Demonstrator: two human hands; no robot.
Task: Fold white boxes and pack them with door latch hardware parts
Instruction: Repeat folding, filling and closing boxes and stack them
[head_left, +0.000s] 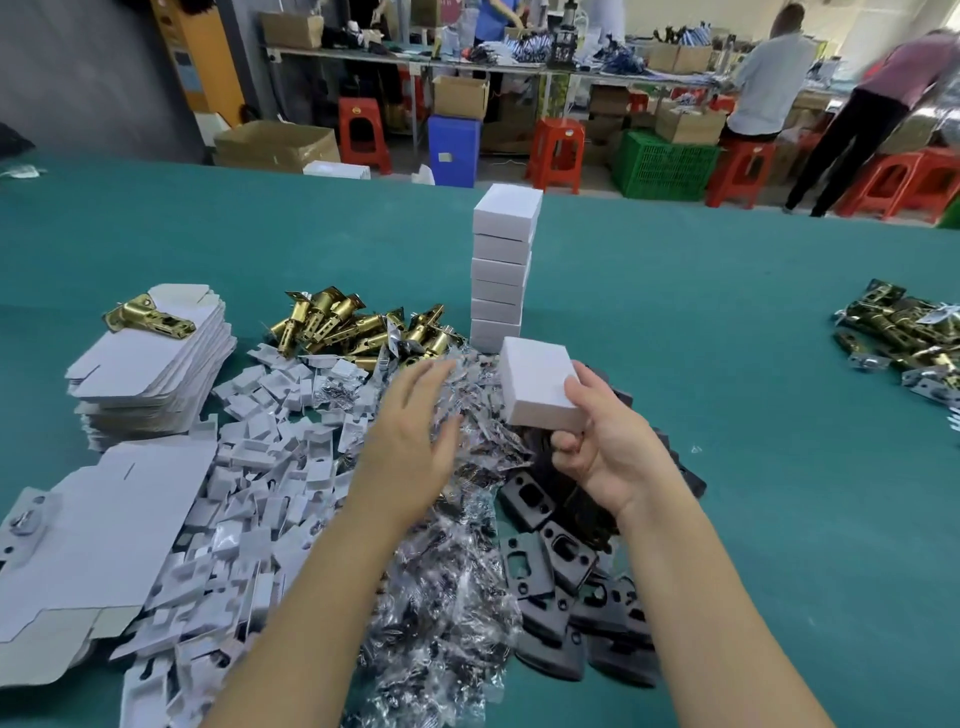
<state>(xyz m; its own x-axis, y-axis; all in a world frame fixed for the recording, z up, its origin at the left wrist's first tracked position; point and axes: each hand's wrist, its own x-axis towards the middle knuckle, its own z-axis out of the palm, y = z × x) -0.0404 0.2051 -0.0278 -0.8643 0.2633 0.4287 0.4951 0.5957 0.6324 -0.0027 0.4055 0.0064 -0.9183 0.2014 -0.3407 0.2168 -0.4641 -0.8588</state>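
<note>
While my right hand grips a closed white box just in front of the box stack, my left hand hovers with loose fingers, so stacking it neatly on top comes next, I think.

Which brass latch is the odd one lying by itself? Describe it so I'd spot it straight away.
Start at the green table and find the tall stack of flat white box blanks at its left. One brass latch lies on top of that stack. Unlike the others, heaped in a pile on the table to the right, it lies alone on white card.
</note>
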